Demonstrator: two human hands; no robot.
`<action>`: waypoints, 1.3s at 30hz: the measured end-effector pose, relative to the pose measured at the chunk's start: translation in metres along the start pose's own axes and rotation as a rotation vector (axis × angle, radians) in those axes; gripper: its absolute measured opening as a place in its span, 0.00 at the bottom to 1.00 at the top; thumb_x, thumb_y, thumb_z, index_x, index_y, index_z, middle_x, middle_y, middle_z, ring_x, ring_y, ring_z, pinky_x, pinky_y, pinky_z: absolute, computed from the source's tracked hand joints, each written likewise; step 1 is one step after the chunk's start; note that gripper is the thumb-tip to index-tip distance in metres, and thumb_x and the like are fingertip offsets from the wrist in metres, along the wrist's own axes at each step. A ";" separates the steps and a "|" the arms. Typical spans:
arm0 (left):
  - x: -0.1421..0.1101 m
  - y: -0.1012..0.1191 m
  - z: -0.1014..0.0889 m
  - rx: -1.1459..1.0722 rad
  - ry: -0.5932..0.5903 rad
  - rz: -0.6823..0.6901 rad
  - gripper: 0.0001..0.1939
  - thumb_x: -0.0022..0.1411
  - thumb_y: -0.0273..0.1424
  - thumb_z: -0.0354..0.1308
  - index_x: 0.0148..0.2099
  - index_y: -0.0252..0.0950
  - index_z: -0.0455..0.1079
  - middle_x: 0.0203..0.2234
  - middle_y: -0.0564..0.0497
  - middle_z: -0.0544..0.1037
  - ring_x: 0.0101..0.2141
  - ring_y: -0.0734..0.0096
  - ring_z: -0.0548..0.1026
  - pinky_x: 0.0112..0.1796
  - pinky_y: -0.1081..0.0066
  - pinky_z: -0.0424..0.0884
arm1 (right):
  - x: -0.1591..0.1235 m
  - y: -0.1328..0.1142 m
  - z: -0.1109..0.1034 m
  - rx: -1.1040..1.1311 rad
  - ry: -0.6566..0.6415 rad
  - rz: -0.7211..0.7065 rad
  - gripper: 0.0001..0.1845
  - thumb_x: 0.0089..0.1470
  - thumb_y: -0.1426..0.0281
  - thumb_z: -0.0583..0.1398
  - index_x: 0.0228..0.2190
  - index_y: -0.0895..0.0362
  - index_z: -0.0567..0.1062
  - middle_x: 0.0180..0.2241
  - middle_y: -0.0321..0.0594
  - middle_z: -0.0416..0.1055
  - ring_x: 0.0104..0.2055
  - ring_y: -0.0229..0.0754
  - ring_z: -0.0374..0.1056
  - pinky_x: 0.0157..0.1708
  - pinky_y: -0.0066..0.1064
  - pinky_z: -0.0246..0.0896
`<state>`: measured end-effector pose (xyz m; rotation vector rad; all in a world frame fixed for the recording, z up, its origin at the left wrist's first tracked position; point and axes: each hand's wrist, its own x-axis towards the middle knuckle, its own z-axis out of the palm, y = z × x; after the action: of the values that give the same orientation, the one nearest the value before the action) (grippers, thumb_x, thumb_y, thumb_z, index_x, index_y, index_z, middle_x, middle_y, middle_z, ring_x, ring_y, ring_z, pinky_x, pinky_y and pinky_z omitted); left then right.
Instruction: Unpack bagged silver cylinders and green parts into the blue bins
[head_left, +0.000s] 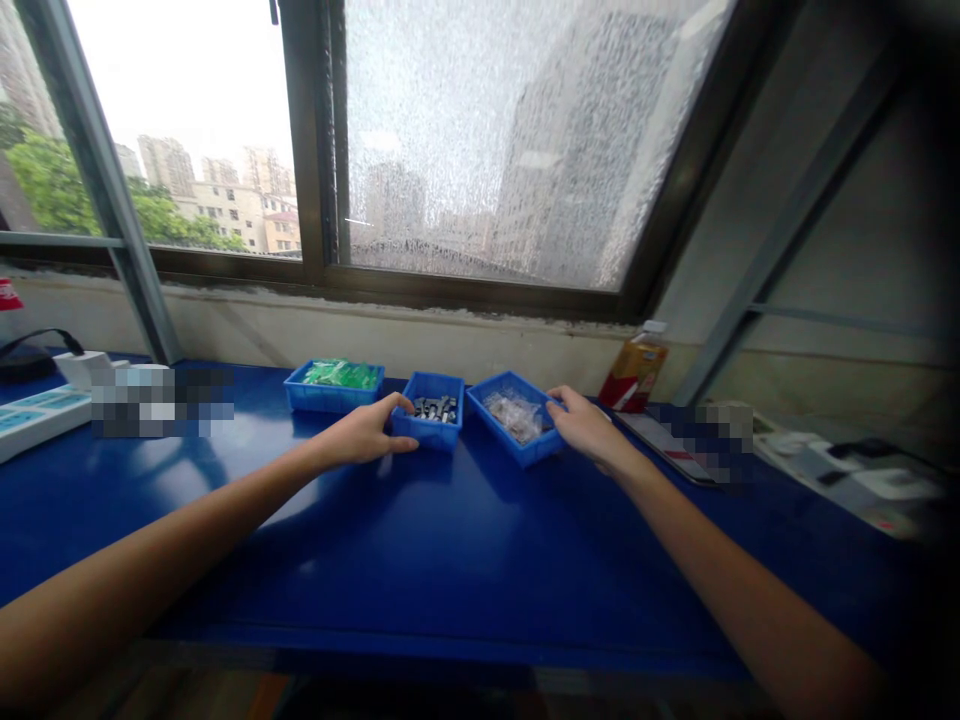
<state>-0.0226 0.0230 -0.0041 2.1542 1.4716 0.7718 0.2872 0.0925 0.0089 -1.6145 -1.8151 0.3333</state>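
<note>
My left hand (367, 432) grips the middle blue plastic bin (439, 437) at its left side, fingers over the rim and thumb low near the front. Small dark and silvery metal-looking parts (435, 409) lie inside this bin. At the right, a second blue bin (525, 453) sits at an angle, its right end held by my right hand (586, 428). Clear plastic bags (514, 412) fill it; their contents are too small to make out. A third blue bin (322, 400), holding green packets (341, 374), stands farther left, apart from both hands.
A bottle (636, 370) with a red and gold label stands behind my right hand. Beside it lies a flat phone-like device (664, 445). A white power strip (45, 418) lies at the left. The blue table (420, 560) runs up to the window wall.
</note>
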 end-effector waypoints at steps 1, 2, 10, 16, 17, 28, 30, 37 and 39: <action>0.000 -0.001 0.002 0.057 -0.008 -0.005 0.20 0.52 0.38 0.57 0.45 0.37 0.61 0.28 0.53 0.72 0.29 0.68 0.71 0.31 0.71 0.65 | 0.000 0.000 0.000 -0.021 0.005 0.003 0.10 0.51 0.68 0.51 0.35 0.56 0.69 0.26 0.40 0.71 0.27 0.42 0.65 0.24 0.28 0.55; 0.000 -0.002 0.005 0.101 0.009 -0.012 0.16 0.53 0.37 0.56 0.43 0.37 0.62 0.25 0.54 0.71 0.27 0.68 0.71 0.29 0.72 0.63 | 0.000 0.000 0.000 -0.041 0.011 0.011 0.11 0.51 0.68 0.51 0.35 0.56 0.69 0.27 0.40 0.71 0.27 0.41 0.66 0.24 0.28 0.55; 0.007 -0.004 0.011 -0.120 0.252 -0.012 0.07 0.59 0.34 0.48 0.39 0.38 0.60 0.20 0.58 0.61 0.23 0.73 0.64 0.27 0.75 0.61 | -0.004 -0.004 0.001 0.091 -0.064 0.167 0.15 0.53 0.66 0.50 0.42 0.55 0.67 0.24 0.38 0.68 0.21 0.38 0.64 0.17 0.25 0.55; 0.006 0.005 0.003 -0.649 0.277 -0.067 0.11 0.52 0.34 0.56 0.36 0.36 0.61 0.25 0.57 0.64 0.25 0.77 0.65 0.26 0.77 0.64 | -0.004 -0.009 -0.002 0.176 -0.073 0.178 0.15 0.52 0.62 0.51 0.39 0.54 0.69 0.25 0.37 0.68 0.22 0.36 0.64 0.18 0.24 0.58; 0.007 0.005 0.002 -0.667 0.264 -0.086 0.11 0.51 0.34 0.57 0.36 0.36 0.61 0.25 0.56 0.65 0.25 0.76 0.65 0.26 0.76 0.64 | -0.005 -0.010 -0.003 0.150 -0.078 0.166 0.15 0.52 0.62 0.51 0.39 0.55 0.69 0.25 0.37 0.68 0.22 0.37 0.64 0.18 0.24 0.58; 0.005 0.006 -0.005 -0.181 0.275 0.038 0.08 0.48 0.30 0.56 0.34 0.35 0.68 0.27 0.53 0.72 0.30 0.69 0.69 0.34 0.71 0.65 | -0.001 -0.007 -0.011 -0.308 0.050 -0.005 0.18 0.54 0.62 0.47 0.40 0.54 0.71 0.37 0.44 0.74 0.39 0.46 0.68 0.34 0.30 0.58; 0.003 0.010 -0.006 -0.146 0.292 0.031 0.09 0.48 0.29 0.54 0.34 0.35 0.69 0.29 0.53 0.73 0.32 0.67 0.70 0.35 0.70 0.65 | 0.005 0.001 -0.012 -0.352 0.056 0.020 0.19 0.54 0.63 0.47 0.40 0.54 0.72 0.38 0.45 0.73 0.40 0.48 0.68 0.34 0.31 0.58; 0.003 0.014 -0.005 -0.080 0.320 -0.023 0.11 0.54 0.34 0.47 0.31 0.35 0.67 0.25 0.52 0.72 0.30 0.67 0.69 0.33 0.69 0.64 | 0.019 0.027 -0.013 -0.385 0.013 0.083 0.14 0.49 0.69 0.52 0.30 0.57 0.77 0.33 0.46 0.75 0.34 0.46 0.70 0.30 0.29 0.59; 0.003 0.016 -0.005 -0.009 0.337 -0.013 0.10 0.53 0.33 0.48 0.30 0.34 0.67 0.26 0.51 0.72 0.30 0.67 0.69 0.34 0.69 0.63 | 0.016 0.024 -0.016 -0.395 0.044 0.085 0.14 0.49 0.66 0.52 0.31 0.57 0.76 0.33 0.47 0.74 0.35 0.47 0.70 0.31 0.31 0.59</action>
<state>-0.0138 0.0209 0.0099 2.0790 1.6350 1.1802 0.3156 0.1088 0.0118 -1.9514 -1.8644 -0.0298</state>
